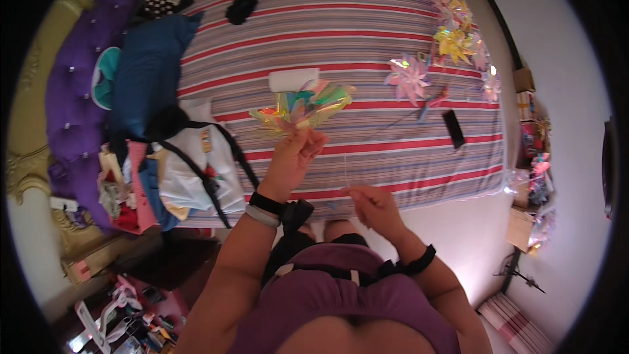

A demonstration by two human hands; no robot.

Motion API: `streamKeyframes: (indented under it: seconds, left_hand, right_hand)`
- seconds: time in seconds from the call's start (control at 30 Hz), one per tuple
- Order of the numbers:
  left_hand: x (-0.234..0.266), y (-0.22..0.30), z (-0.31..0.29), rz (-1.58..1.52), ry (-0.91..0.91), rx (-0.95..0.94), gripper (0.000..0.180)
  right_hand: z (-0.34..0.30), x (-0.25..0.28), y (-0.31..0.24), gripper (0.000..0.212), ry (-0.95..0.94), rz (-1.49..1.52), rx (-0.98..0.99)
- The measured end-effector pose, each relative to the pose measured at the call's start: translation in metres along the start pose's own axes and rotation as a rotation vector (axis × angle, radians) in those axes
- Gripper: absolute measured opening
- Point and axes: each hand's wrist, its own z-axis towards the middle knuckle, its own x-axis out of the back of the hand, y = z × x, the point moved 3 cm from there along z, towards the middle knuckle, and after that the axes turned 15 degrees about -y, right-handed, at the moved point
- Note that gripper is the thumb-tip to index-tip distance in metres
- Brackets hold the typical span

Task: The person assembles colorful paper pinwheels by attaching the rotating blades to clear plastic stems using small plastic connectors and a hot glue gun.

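Observation:
Over the near part of the striped bed, my left hand [296, 155] pinches the underside of a shiny, yellow-green iridescent pinwheel [304, 108]. Its film petals fan out beyond my fingertips. Lower and to the right, my right hand [378, 210] is closed, thumb against fingers, on a thin white stick [346, 169] that points up and away from it. The stick and the pinwheel are apart. Just behind the pinwheel lies a white box-like piece [293, 80]; what it is I cannot tell.
Several iridescent pinwheels [407, 77] lie at the bed's far right, with a black phone [453, 128] nearer. Clothes, a white bag [196, 177] with black straps and a blue pillow [149, 69] crowd the left side. A black scrunchie [242, 8] rests farther back.

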Motion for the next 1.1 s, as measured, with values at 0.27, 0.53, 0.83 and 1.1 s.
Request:
streamKeyframes:
  seconds: [0.27,0.53,0.83,1.1]
  left_hand:
    - [-0.059,0.047,-0.083,0.032,0.094,-0.066,0.023]
    - [-0.058,0.026,-0.105,-0.011,0.16,-0.004,0.024]
    - [-0.062,0.035,-0.096,-0.056,0.09,0.031,0.02]
    - [-0.063,0.022,-0.083,0.027,-0.006,0.014,0.019]
  right_hand:
    - [-0.006,-0.047,-0.031,0.02,-0.162,-0.174,0.003]
    - [-0.006,-0.061,-0.01,0.022,-0.166,-0.296,0.102]
    - [-0.003,-0.067,-0.024,0.021,-0.104,-0.25,0.024]
    - [-0.004,-0.064,-0.024,0.022,-0.052,-0.167,-0.036]
